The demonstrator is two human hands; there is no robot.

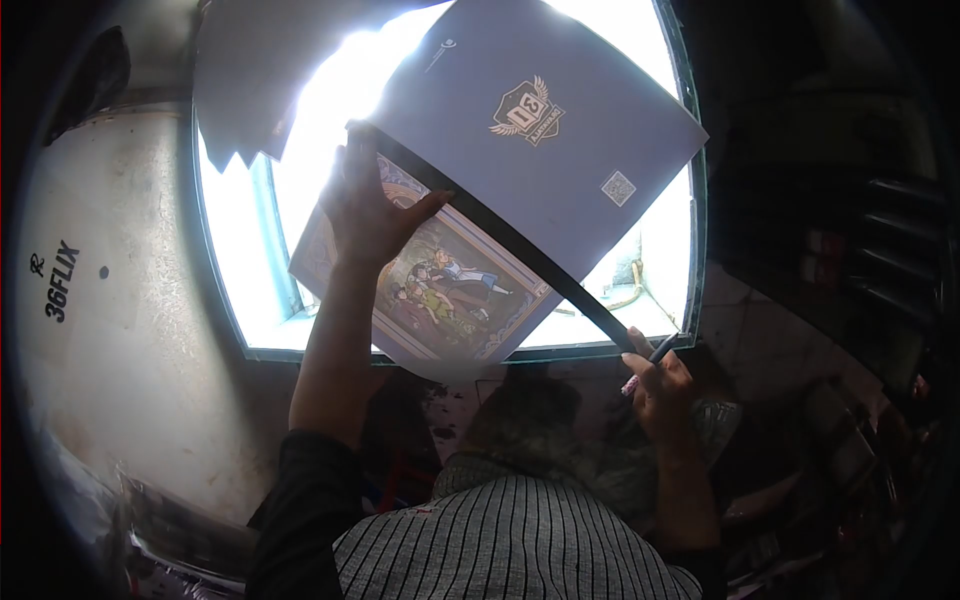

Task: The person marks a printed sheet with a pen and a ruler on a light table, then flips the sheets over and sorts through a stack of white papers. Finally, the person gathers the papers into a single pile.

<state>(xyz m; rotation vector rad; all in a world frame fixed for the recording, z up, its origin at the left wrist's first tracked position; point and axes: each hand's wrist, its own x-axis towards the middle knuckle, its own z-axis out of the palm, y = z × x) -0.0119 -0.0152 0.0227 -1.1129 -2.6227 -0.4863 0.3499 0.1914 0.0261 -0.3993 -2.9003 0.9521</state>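
Observation:
A long dark straight strip, like a ruler (530, 255), lies diagonally over a printed sheet on the glowing light table. Above it is the blue-grey part of the sheet (560, 190), with a winged crest and a QR code. Below it shows a framed picture of cartoon figures (440, 290). My left hand (370, 210) presses on the strip's upper left end, thumb spread along it. At the lower right end, my right hand (660, 385) touches the strip with its fingertips. It is closed around a slim dark pen-like tool (664, 347) with a pink patterned end.
The light table (450, 353) has a dark-edged glass top. Another grey sheet with a jagged edge (235, 90) covers its upper left. A pale panel marked 36FLIX (110, 300) stands at the left. Dark objects, hard to make out, lie to the right.

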